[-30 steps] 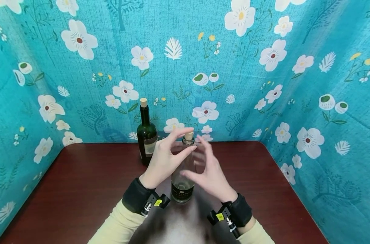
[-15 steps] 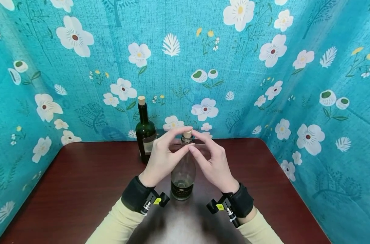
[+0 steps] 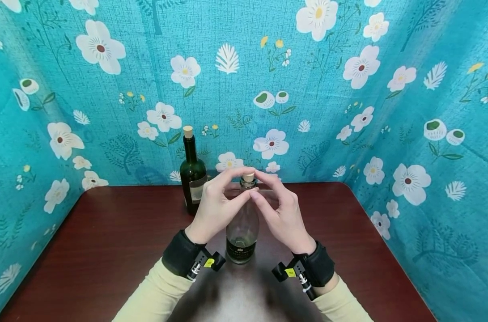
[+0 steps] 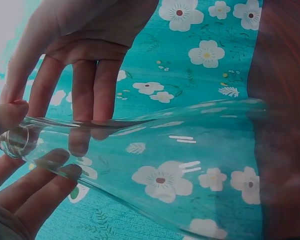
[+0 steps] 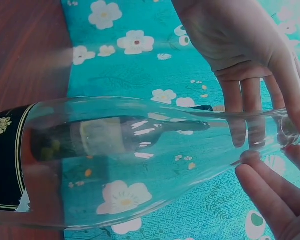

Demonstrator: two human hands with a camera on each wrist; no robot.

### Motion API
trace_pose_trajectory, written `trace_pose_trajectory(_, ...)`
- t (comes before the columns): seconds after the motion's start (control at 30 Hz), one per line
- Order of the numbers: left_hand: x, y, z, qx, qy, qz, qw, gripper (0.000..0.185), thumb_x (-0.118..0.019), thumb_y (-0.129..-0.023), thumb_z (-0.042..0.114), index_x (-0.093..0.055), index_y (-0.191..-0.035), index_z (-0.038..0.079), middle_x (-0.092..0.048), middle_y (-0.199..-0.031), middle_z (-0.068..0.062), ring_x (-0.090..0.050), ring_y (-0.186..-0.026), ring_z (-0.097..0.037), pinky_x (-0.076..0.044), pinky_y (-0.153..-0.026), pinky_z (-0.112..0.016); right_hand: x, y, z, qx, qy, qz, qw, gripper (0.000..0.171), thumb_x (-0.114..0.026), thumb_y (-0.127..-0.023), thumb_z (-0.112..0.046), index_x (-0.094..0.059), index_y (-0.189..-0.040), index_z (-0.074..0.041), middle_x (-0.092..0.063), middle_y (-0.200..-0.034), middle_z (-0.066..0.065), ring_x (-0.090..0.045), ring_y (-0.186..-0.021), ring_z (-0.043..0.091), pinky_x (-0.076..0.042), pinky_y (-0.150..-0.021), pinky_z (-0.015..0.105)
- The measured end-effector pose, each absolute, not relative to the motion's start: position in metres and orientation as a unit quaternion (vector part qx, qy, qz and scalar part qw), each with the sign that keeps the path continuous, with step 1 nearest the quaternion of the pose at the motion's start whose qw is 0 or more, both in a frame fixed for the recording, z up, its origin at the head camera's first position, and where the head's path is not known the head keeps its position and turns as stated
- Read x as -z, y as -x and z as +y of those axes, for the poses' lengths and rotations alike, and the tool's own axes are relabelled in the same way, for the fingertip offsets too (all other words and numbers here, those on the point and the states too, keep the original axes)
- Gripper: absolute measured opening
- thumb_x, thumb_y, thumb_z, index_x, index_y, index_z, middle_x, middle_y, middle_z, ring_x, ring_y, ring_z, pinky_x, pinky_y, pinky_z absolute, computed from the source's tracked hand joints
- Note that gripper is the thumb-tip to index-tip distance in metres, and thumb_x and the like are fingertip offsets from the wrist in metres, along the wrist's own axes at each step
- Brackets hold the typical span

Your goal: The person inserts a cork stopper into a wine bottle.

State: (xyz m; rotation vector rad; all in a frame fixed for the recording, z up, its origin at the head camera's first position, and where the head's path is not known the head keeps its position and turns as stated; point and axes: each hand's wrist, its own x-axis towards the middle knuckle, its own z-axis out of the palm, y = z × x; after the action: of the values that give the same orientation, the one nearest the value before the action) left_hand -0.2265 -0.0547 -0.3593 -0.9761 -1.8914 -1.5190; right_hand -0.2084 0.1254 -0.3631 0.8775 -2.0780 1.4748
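Note:
A clear glass bottle (image 3: 242,228) with a black label (image 5: 7,155) stands upright on the table, some liquid-like gleam showing above its label. A pale cork (image 3: 248,177) sits in its mouth. From the left my left hand (image 3: 217,203) holds the neck, and my right hand (image 3: 283,212) holds it from the right. Both thumbs meet in front of the neck, while the index fingertips meet at the cork's top. In the left wrist view, fingertips (image 4: 60,177) rest along the glass neck. The far fingers are partly hidden behind the bottle in the head view.
Behind and to the left stands a dark green bottle (image 3: 193,172) with its own cork (image 3: 188,131) and a pale label. Both stand on a dark red-brown table (image 3: 127,232). A blue flowered curtain (image 3: 235,120) encloses the back and sides.
One second ago the right hand was moving, its fingers spread apart beside the bottle. It then closed in on the neck and met the left hand. Since half a second ago both hands have stayed there.

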Motion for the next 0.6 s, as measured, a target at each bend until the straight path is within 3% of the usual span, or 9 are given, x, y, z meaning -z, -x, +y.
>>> trace_pose_trajectory(0.13, 0.362, 0.226, -0.056, 0.545, 0.348, -0.720, 0.253, 0.056, -0.077, -0.090, 0.001, -0.059, -0.141, 0.015, -0.065, -0.129, -0.003, -0.072, -0.097, -0.015, -0.059, -0.082, -0.032, 0.349, 0.197, 0.122, -0.533, -0.314, -0.757, 0.210, 0.048, -0.064, -0.097, 0.007, -0.055, -0.142, -0.002, -0.060, -0.137, 0.014, -0.071, -0.103, 0.030, -0.059, -0.083, 0.041)
trace_pose_trajectory(0.3, 0.389, 0.225, -0.064, 0.495, 0.309, -0.788, 0.198, 0.076, -0.081, -0.090, 0.016, -0.040, -0.153, 0.021, -0.067, -0.120, -0.004, -0.070, -0.101, -0.013, -0.058, -0.083, -0.031, 0.378, 0.208, 0.130, -0.536, -0.296, -0.776, 0.148, 0.049, -0.067, -0.100, -0.011, -0.052, -0.146, -0.017, -0.062, -0.135, 0.008, -0.068, -0.111, 0.023, -0.058, -0.087, 0.039)
trace_pose_trajectory(0.43, 0.423, 0.222, -0.071, 0.490, 0.276, -0.814, 0.143, 0.072, -0.086, -0.085, 0.029, -0.047, -0.146, 0.022, -0.066, -0.121, 0.003, -0.066, -0.108, -0.010, -0.057, -0.086, -0.033, 0.413, 0.217, 0.136, -0.535, -0.290, -0.788, 0.093, 0.052, -0.072, -0.098, -0.024, -0.050, -0.146, -0.027, -0.063, -0.134, -0.001, -0.062, -0.120, 0.017, -0.055, -0.093, 0.037)
trace_pose_trajectory(0.6, 0.459, 0.216, -0.077, 0.482, 0.243, -0.834, 0.116, 0.078, -0.086, -0.078, 0.052, -0.049, -0.144, 0.035, -0.061, -0.128, 0.013, -0.060, -0.113, -0.006, -0.055, -0.089, -0.040, 0.444, 0.217, 0.135, -0.522, -0.271, -0.807, 0.057, 0.059, -0.078, -0.093, -0.036, -0.049, -0.144, -0.032, -0.062, -0.132, -0.009, -0.060, -0.121, 0.012, -0.052, -0.096, 0.039)
